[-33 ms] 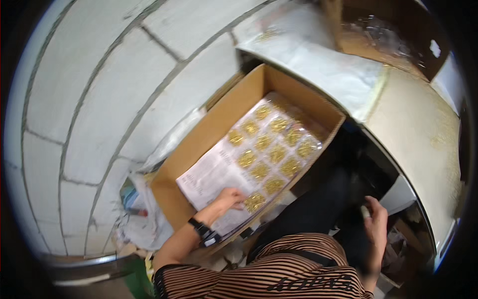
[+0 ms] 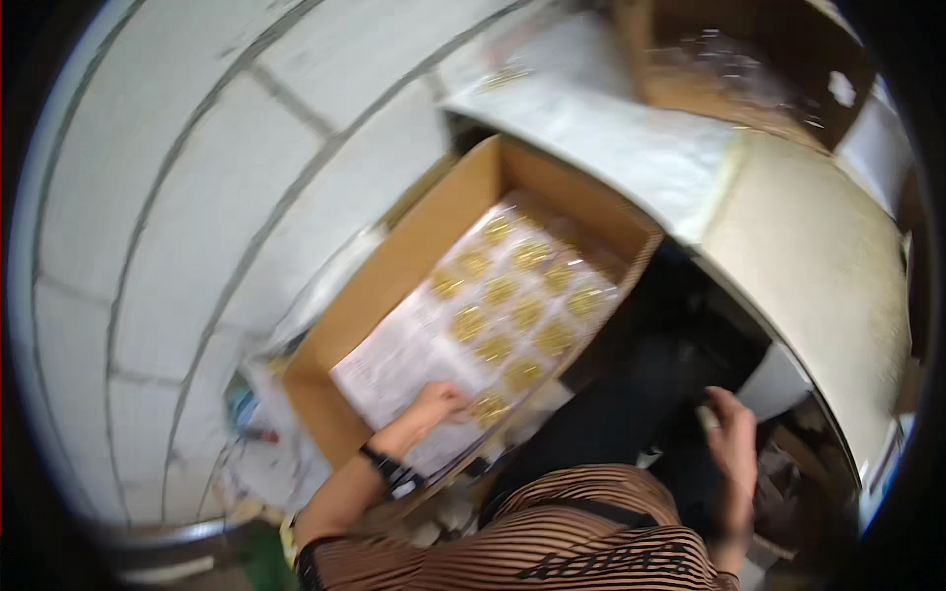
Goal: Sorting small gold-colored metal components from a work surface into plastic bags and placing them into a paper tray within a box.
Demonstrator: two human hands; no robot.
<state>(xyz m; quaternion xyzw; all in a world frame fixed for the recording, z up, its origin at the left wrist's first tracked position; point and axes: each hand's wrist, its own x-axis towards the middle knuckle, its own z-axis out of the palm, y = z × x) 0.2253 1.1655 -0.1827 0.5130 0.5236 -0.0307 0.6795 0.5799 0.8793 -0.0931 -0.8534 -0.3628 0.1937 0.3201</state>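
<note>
A deep open cardboard box (image 2: 360, 295) stands in front of me. Inside lie rows of clear plastic packets with gold-coloured thin pieces (image 2: 525, 312), on top of white printed sheets (image 2: 394, 360). My left hand (image 2: 439, 404) reaches over the box's near side, a dark band on its wrist. Its fingers are curled together beside the nearest gold packet (image 2: 489, 408); whatever they pinch is too blurred to name. My right hand (image 2: 732, 443) hangs over my right leg, outside the box. Its fingers are bent, and something small and pale shows at the fingertips.
A whitish block wall (image 2: 197, 197) rises at the left. Plastic bags (image 2: 281, 453) lie between it and the box. At the right stands a pale-topped table (image 2: 808, 246), bearing another cardboard box (image 2: 690, 89) with clear plastic inside.
The whole view has shifted slightly, so the box and table sit further left. Both hands keep nearly the same pose and place relative to the box.
</note>
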